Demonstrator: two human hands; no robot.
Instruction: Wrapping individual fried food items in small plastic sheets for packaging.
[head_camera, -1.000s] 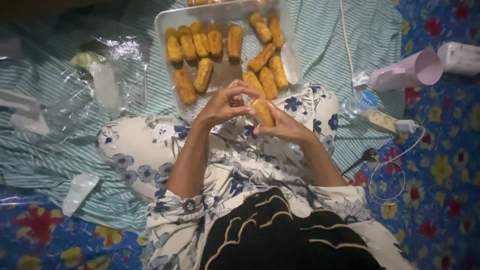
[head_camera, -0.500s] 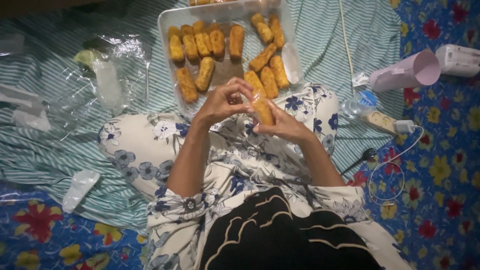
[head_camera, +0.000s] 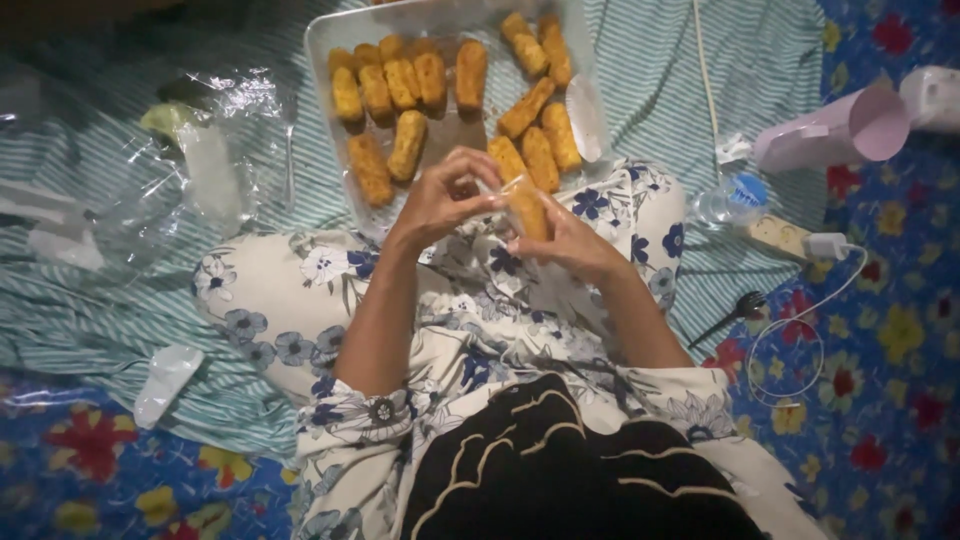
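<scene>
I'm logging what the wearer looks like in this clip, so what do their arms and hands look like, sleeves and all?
Both forearms are bare. The left hand and right hand wear no gloves, and no rings or watch can be made out. The cream sleeves with a blue flower print end near the elbows, matching the garment over the knees.

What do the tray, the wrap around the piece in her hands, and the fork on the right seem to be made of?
The tray looks like pale, slightly translucent plastic, glossy at the rim. The wrap around the breaded roll seems thin clear plastic film: it glints and crinkles. The fork appears dark and shiny, maybe metal, though too small to be sure.
</scene>
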